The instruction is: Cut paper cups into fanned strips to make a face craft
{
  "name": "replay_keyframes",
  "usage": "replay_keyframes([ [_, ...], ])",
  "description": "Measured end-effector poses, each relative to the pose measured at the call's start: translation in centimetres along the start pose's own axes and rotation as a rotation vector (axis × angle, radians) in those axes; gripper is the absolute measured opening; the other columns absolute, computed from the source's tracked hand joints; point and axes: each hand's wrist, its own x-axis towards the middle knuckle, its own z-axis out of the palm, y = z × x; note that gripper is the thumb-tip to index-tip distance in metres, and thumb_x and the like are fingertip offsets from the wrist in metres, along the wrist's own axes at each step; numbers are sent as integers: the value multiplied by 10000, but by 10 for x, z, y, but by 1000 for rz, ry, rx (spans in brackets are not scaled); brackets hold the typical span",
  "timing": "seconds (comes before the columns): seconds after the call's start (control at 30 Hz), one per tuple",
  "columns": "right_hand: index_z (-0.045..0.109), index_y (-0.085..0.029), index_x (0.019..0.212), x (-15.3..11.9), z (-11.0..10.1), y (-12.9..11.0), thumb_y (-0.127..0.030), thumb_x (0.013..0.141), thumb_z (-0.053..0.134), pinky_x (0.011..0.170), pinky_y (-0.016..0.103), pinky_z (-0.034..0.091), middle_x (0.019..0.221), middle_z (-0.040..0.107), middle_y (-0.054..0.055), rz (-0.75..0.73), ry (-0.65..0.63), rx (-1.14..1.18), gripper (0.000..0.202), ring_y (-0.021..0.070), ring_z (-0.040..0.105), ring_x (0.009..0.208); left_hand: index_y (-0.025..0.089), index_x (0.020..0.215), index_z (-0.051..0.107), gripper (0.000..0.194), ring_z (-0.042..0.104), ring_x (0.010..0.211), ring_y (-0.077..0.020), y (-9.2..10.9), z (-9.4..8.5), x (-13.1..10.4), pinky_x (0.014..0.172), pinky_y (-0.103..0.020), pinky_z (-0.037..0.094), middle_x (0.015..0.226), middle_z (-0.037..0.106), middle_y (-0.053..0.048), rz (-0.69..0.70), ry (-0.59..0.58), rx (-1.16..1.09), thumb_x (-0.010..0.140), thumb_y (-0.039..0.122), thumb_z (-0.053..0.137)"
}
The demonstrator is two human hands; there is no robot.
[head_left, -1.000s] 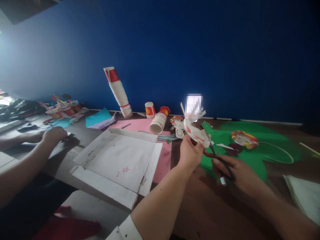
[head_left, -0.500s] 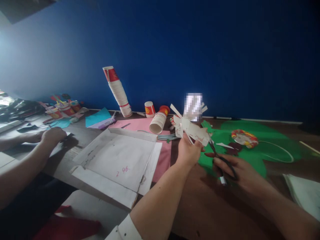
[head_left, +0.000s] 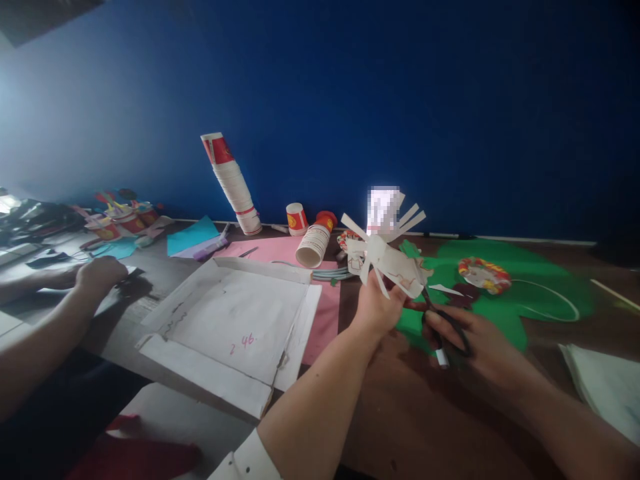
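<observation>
My left hand (head_left: pixel 379 308) is closed around the lower part of a white paper cup (head_left: pixel 391 261) cut into strips, several of which splay outward. Faint brownish lines mark its side. In my right hand (head_left: pixel 473 340) is a pair of black-handled scissors (head_left: pixel 461 331), fingers in the loops. The blades point at the cut cup's right edge; whether they touch it I cannot tell. Beneath both hands lies a green paper sheet (head_left: pixel 535 267), bearing a red-and-yellow braided ring (head_left: pixel 485 275) and a white scrap (head_left: pixel 446 289).
Left of my arm sits a shallow white box lid (head_left: pixel 240 300) on pink paper (head_left: pixel 327 327). A tall leaning cup stack (head_left: pixel 235 190), a single cup (head_left: pixel 297 220) and a tipped stack (head_left: pixel 313 245) stand near the blue wall. Another person's hands (head_left: pixel 100 277) work at far left.
The cut cup has turned slightly in my left hand, so more strips fan out at the upper right. The scissors stay beside its right edge. The whole view has shifted slightly.
</observation>
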Motion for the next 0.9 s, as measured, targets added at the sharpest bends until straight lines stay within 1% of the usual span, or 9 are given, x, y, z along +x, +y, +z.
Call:
replay_keyframes([
  [0.1,661,-195,741,-2,2,2,-689,798,661,458,258,475,648,582,5,19,3,48,498,126,504,527,203,876,644,211,670,705,-182,0,1,0,702,-303,576,773,691,-21,28,-99,3,715,191,780],
  [0.2,656,-204,789,-4,4,0,-674,810,661,482,267,496,688,599,6,36,-1,98,470,139,541,553,199,869,642,143,659,684,-179,-1,0,0,643,-292,569,769,676,-23,79,-156,4,767,235,736],
  [0.37,669,-212,792,-3,2,-1,-654,809,673,463,252,469,678,607,9,27,5,29,442,131,515,539,198,835,640,64,651,654,-173,-1,1,-3,633,-282,562,700,649,-20,136,-159,59,812,246,677],
  [0.43,687,-213,881,-2,1,1,-646,813,675,468,252,473,702,618,14,24,6,25,438,138,527,560,196,828,635,61,632,613,-165,0,2,-4,593,-276,551,681,633,-16,124,-165,29,815,245,669],
  [0.53,688,-216,985,-3,2,3,-643,804,688,473,255,479,736,627,20,33,51,69,463,153,547,600,189,785,621,83,609,563,-154,2,3,-5,571,-280,546,640,603,-4,87,-177,-5,816,248,670],
  [0.63,682,-215,851,-5,5,-1,-677,795,675,480,259,487,730,620,23,43,57,80,465,148,532,592,185,786,618,116,624,566,-164,5,5,-5,603,-306,566,611,586,7,42,-165,-25,801,264,702],
  [0.73,623,-209,690,-7,9,-6,-703,829,615,481,244,475,687,583,17,25,60,49,514,135,503,579,180,813,616,171,648,588,-176,6,6,-5,618,-328,585,650,608,-1,18,-160,-65,778,291,742],
  [0.83,606,-211,683,-7,10,-7,-694,852,596,468,232,451,673,554,5,14,66,37,512,125,476,563,178,837,609,240,657,607,-170,6,6,-4,615,-318,597,713,640,-11,25,-161,-95,747,320,780],
  [0.9,609,-213,705,-6,9,-5,-686,852,604,469,236,449,680,547,-3,15,50,48,495,122,468,556,179,836,600,267,654,610,-161,6,6,-4,606,-299,597,713,639,-8,26,-163,-93,738,341,788],
])
